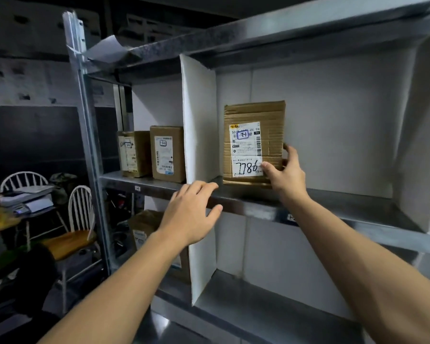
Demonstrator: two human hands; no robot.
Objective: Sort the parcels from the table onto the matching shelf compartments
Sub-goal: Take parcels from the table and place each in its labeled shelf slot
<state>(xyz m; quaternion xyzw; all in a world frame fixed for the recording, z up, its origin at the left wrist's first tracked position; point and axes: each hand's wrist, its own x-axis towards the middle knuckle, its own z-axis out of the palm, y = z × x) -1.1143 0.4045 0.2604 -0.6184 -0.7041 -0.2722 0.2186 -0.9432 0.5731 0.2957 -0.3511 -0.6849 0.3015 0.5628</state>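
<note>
Four cardboard parcels in view. One, the 7786 parcel [253, 140], stands upright on the metal shelf [333, 202] at frame centre, in the compartment just right of the white divider [199, 120]. My right hand [287, 173] grips its lower right corner, thumb on the label, fingers curled round the side edge. Two sit left of the divider: far-left parcel [134, 153], then near-divider parcel [168, 153]. One level down is the lower parcel [144, 227], partly behind my left arm. Left hand [191, 214] is spread and holds nothing, in front of the shelf edge. Two white chairs lower left: rear chair [23, 180], front chair [81, 209].

Looks like a parcel storeroom. Metal shelving [246, 194] split by white dividers [199, 115] holds labelled cardboard parcels [168, 153]. Dim back corner has white chairs [81, 214] and stacked papers [27, 197].
</note>
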